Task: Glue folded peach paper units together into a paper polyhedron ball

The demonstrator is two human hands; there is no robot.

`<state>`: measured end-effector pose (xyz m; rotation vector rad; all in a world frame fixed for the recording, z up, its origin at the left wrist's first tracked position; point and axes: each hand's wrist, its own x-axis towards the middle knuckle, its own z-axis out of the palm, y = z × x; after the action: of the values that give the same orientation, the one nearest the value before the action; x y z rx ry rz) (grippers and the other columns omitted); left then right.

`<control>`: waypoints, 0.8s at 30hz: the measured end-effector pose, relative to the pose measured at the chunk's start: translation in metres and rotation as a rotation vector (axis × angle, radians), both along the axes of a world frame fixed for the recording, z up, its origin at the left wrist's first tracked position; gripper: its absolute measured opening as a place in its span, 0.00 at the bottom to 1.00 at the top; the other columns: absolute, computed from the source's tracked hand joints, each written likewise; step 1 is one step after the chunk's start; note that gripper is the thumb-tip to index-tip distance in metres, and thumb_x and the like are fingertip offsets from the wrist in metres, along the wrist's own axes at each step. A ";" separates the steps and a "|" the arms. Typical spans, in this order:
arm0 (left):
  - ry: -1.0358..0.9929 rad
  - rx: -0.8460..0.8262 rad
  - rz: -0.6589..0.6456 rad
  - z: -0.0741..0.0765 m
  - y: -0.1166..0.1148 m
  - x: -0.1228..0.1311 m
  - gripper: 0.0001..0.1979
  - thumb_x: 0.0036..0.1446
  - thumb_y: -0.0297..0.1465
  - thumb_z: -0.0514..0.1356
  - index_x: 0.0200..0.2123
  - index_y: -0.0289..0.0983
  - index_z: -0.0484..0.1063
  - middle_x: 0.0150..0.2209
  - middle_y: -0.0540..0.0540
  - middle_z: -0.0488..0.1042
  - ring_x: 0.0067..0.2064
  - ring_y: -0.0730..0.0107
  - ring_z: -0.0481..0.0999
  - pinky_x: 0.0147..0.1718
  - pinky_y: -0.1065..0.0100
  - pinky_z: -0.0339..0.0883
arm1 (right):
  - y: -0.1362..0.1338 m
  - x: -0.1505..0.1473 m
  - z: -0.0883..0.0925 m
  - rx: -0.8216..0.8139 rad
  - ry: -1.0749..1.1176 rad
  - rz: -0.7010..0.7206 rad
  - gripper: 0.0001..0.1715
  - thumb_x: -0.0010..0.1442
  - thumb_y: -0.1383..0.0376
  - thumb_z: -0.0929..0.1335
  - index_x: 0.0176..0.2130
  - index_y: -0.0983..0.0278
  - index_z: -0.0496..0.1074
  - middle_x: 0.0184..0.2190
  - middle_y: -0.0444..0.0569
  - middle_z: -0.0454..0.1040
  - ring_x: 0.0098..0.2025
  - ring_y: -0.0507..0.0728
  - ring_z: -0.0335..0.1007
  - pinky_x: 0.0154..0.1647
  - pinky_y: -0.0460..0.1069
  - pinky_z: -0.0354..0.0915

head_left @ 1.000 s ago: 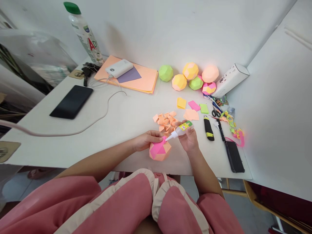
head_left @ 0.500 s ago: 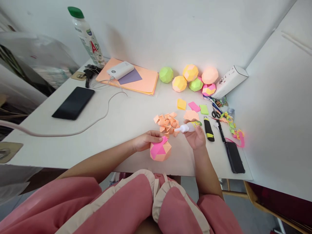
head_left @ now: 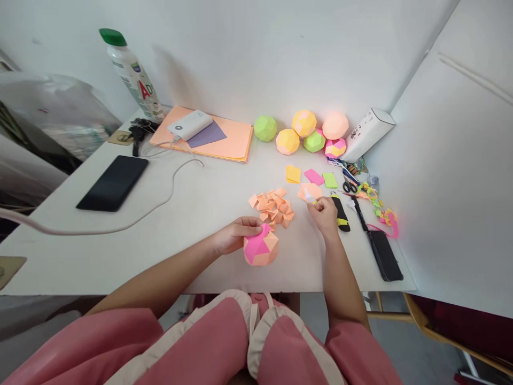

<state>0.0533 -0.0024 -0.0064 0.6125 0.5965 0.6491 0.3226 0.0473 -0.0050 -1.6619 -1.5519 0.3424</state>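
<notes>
My left hand [head_left: 239, 235] pinches a faceted paper ball [head_left: 261, 247], pink on one side and peach on the rest, by its upper pink edge near the desk's front. To the right, my right hand [head_left: 325, 214] is closed around a small glue bottle [head_left: 308, 195]. The bottle's white nozzle and a bit of yellow-green show over peach paper pieces [head_left: 303, 188]; the rest is hidden by the fingers. Between the hands, a little farther back, lies a heap of folded peach paper pieces [head_left: 274, 206].
Finished paper balls [head_left: 287, 141] line the wall beside a white box [head_left: 368, 133]. A black-and-yellow cutter [head_left: 340, 212], scissors [head_left: 350, 186] and a black phone [head_left: 385, 255] lie at right. Left are a tablet [head_left: 113, 183], cable, power bank [head_left: 190, 124] and bottle [head_left: 132, 80].
My right hand has moved away from the ball and lowered the glue bottle toward the peach papers, its nozzle turned away. My left hand still holds the ball. The view has shifted slightly.
</notes>
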 end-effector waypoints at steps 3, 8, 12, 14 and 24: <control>-0.003 0.009 0.001 0.002 0.000 0.000 0.12 0.39 0.34 0.71 0.25 0.32 0.76 0.25 0.47 0.75 0.25 0.72 0.72 0.26 0.72 0.60 | -0.002 -0.007 -0.006 -0.086 -0.107 0.090 0.15 0.46 0.70 0.67 0.19 0.61 0.54 0.30 0.45 0.61 0.33 0.55 0.64 0.39 0.53 0.65; 0.004 0.010 0.014 0.006 0.000 0.000 0.12 0.38 0.34 0.71 0.24 0.32 0.76 0.24 0.47 0.75 0.25 0.72 0.71 0.26 0.72 0.59 | -0.009 -0.019 -0.003 -0.001 -0.147 0.168 0.12 0.50 0.63 0.70 0.22 0.62 0.62 0.33 0.49 0.64 0.40 0.59 0.64 0.45 0.56 0.63; 0.006 0.032 0.007 0.004 0.000 0.000 0.12 0.39 0.34 0.71 0.25 0.32 0.75 0.24 0.47 0.75 0.25 0.72 0.71 0.26 0.72 0.59 | -0.023 -0.038 0.008 -0.057 0.278 0.370 0.15 0.56 0.55 0.68 0.27 0.63 0.69 0.33 0.49 0.71 0.36 0.56 0.68 0.41 0.53 0.66; 0.020 0.057 0.003 0.003 0.000 0.000 0.12 0.41 0.35 0.70 0.25 0.32 0.75 0.23 0.47 0.74 0.24 0.73 0.70 0.25 0.72 0.58 | -0.031 -0.048 0.011 -0.410 0.535 0.638 0.19 0.58 0.51 0.67 0.31 0.65 0.73 0.30 0.48 0.73 0.31 0.54 0.70 0.35 0.52 0.68; 0.102 0.176 0.005 -0.001 0.001 -0.001 0.13 0.44 0.36 0.69 0.28 0.32 0.75 0.26 0.47 0.75 0.27 0.72 0.71 0.28 0.70 0.60 | -0.043 -0.060 0.005 -0.993 1.000 0.833 0.22 0.48 0.54 0.75 0.35 0.67 0.72 0.25 0.42 0.69 0.24 0.47 0.65 0.21 0.42 0.61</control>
<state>0.0526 -0.0016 -0.0075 0.8125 0.6406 0.6820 0.2621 0.0047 0.0003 -0.9512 -1.1766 2.2554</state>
